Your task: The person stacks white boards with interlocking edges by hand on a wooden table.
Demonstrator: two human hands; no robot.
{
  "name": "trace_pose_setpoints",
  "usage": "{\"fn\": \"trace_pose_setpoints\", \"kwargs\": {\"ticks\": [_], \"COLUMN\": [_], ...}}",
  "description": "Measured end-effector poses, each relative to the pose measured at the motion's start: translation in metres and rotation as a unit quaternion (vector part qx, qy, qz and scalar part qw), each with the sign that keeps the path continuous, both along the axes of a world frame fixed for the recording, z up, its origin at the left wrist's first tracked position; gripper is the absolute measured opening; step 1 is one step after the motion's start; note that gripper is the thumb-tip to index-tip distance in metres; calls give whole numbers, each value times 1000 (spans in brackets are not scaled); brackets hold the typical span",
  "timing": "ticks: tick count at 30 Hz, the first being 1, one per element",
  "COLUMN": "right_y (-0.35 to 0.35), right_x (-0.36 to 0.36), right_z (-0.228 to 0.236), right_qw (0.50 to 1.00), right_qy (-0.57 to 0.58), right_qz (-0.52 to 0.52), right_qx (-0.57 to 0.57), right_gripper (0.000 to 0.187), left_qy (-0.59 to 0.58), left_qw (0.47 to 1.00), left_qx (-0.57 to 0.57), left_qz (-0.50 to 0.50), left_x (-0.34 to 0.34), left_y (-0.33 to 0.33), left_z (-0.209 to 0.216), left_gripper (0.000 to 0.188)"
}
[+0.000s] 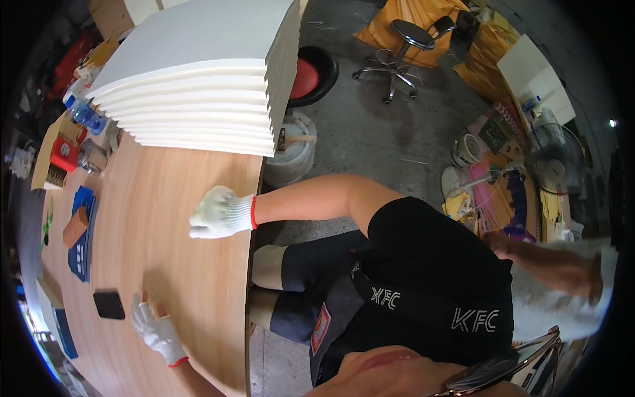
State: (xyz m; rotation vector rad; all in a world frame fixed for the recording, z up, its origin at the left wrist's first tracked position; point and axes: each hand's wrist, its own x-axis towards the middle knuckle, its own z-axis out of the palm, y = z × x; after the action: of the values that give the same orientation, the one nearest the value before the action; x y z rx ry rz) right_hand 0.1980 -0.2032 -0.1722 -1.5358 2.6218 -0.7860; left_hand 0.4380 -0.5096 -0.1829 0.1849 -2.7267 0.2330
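Observation:
My right hand (221,212), in a white knit glove with a red cuff, rests over the wooden table with its fingers curled closed. Whatever its fingers may hold is hidden. Lower down, my left hand (157,329), gloved the same way with some bare fingertips showing, hovers over or touches the tabletop, its fingers apart and nothing visible in them. Just left of it lies a black phone (109,305). A tall, fanned stack of white sheets (192,106) stands on the far part of the table (198,278), beyond my right hand.
Along the table's left side are a long blue object (83,258) with a brown piece (75,228), a red box (64,155), a glass jar (92,157) and a water bottle (86,116). Beyond the right edge stand a bucket (294,165) and a wheeled stool (411,33). Another person's arm (552,268) is at right.

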Motion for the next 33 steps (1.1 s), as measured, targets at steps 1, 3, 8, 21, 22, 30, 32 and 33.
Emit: {"fn": "trace_pose_setpoints", "kwargs": {"ticks": [1,3,8,21,22,30,32,33], "right_y": [2,-5,-15,-71,-77,-303,-351,-369], "right_x": [-2,-4,-8,-19,-22,-110,-120,-119], "right_z": [0,-3,-7,-9,-8,21,34,40], "right_qw": [1000,999,999,973,978,948,967,979], "right_qy": [5,18,38,137,122,191,169,142], "right_qz": [0,-4,12,117,102,79,33,13], "right_qx": [-6,-33,-34,-141,-135,-242,-189,-143], "right_gripper": [43,45,47,17,12,48,56,61], "left_qy": [7,21,217,4,8,142,132,138], "left_qw": [1000,997,961,998,999,959,959,958], "left_qx": [-22,-69,-163,-23,18,88,91,93], "left_qz": [11,37,-55,66,44,231,235,234], "left_x": [-8,-13,-4,-39,-62,-47,-46,-41], "left_y": [-12,-40,-120,-131,-108,-93,-97,-96], "left_z": [2,14,11,-15,3,5,-2,-6], "left_gripper": [44,50,25,36,28,20,29,29]}}
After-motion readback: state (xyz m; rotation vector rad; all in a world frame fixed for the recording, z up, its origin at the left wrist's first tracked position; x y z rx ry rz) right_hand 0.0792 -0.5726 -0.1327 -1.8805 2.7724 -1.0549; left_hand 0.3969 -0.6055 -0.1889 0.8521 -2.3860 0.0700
